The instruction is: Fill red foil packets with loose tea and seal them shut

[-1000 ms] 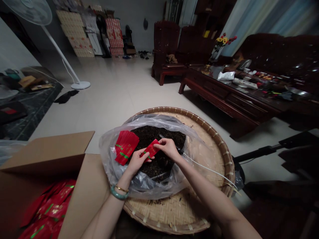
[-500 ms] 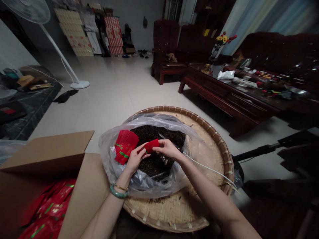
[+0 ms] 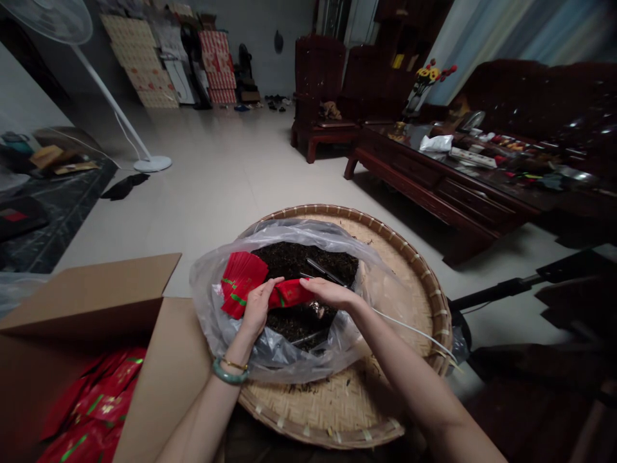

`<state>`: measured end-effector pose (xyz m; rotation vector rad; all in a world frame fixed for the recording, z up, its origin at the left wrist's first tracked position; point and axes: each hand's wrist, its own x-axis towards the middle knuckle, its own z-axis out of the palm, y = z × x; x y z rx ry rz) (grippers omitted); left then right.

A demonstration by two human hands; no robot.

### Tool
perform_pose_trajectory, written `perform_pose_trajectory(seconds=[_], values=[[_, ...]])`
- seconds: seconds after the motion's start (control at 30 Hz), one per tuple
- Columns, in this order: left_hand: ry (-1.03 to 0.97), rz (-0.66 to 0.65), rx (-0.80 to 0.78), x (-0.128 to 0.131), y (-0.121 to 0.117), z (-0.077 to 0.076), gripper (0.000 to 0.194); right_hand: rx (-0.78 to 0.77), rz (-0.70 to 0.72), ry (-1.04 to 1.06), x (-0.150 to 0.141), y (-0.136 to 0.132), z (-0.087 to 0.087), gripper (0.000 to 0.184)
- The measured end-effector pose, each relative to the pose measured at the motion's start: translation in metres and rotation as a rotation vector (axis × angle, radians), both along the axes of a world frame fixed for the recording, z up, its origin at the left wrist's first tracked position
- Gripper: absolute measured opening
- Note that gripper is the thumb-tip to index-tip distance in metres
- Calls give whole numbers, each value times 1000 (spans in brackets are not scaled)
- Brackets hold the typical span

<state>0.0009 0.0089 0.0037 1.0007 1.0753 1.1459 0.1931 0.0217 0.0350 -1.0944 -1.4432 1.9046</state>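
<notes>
- Two bare hands work over a round woven tray (image 3: 328, 411), bringing a small red packet (image 3: 293, 293) between them above an open plastic bag (image 3: 212, 321).
- The left hand (image 3: 256, 307) has its fingers drawn together, nearly closed, with hold of the packet's left end; a green bangle (image 3: 230, 373) and a gold bracelet (image 3: 235, 364) circle the wrist.
- The right hand (image 3: 330, 292) reaches the packet's right end, fingers almost straight and close together; its thumb is hidden, so whether it grips cannot be told.
- The bag, spread wide, covers the tray's left edge and holds dark, crumbly material (image 3: 289, 328); stray bits are scattered toward the tray's near edge.
- A fanned stack of red packets (image 3: 245, 276), banded in green, lies in the left part of the bag, just beside the left hand.
- A slim metal-looking tool (image 3: 321, 267) lies on the dark material beyond the right hand, partly hidden by it.
- A white cord (image 3: 414, 333) runs from behind the right wrist to the tray's right edge.
- An open cardboard box (image 3: 178, 360) stands beside the tray's left edge, with more red packages (image 3: 106, 399) inside.
- Beyond the tray's far edge, a white standing fan (image 3: 110, 106) and a dark wooden table (image 3: 424, 173) stand on the pale floor.
</notes>
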Motion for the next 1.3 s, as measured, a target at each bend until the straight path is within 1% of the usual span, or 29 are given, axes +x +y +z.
perform_pose_trajectory(seconds=[0.03,0.1,0.13,0.2,0.23,0.3,0.37,0.43,0.5,0.53,0.57,0.6,0.63,0.67,0.73,0.77,0.8,0.83,0.9,1.03,1.1,1.17,1.23,1.3], values=[[82,45,88,0,0,-1,52,11,-13,-5,1,1,-1,61],[315,106,320,0,-2,-3,53,26,-39,-13,2,2,-2,62],[451,111,449,1,-4,-3,57,30,-50,-16,1,3,-3,62],[713,75,677,2,-8,-2,66,28,-56,-3,-2,1,-3,63],[819,47,754,3,-10,-1,67,25,-52,13,-5,0,-2,63],[955,18,826,4,-13,-1,63,30,-37,46,-12,-3,1,64],[1002,28,820,3,-14,-1,56,65,-16,51,-16,-5,7,63],[968,73,780,2,-12,-2,48,101,-29,52,-16,-5,15,65],[898,147,723,0,-8,-4,40,118,-120,58,-9,-2,21,67],[862,192,687,-1,-7,-5,37,130,-187,21,-4,0,22,65],[829,237,643,-2,-5,-5,35,157,-240,-63,0,0,23,60],[800,276,595,-3,-4,-6,35,199,-256,-195,4,0,21,54],[775,307,546,-3,-3,-6,37,250,-230,-358,6,-2,19,50],[753,331,502,-4,-3,-6,39,298,-169,-530,6,-5,15,53],[722,364,446,-4,-3,-6,44,369,-15,-797,0,-14,6,78],[707,378,434,-4,-3,-6,46,382,24,-876,-6,-18,1,88],[687,394,432,-4,-3,-6,47,394,40,-926,-13,-22,-3,95],[664,412,432,-4,-3,-6,48,405,39,-950,-20,-24,-7,98],[612,451,433,-5,-2,-8,50,434,19,-937,-33,-24,-14,95],[523,511,425,-6,1,-14,53,568,-19,-779,-42,-14,-21,75],[488,515,424,-7,1,-16,54,638,-30,-743,-42,-10,-22,72],[472,508,423,-7,1,-16,54,660,-10,-802,-43,-9,-20,80],[472,505,422,-7,1,-15,54,654,47,-904,-45,-10,-16,88],[475,507,421,-7,1,-14,53,655,99,-970,-49,-11,-12,80]])
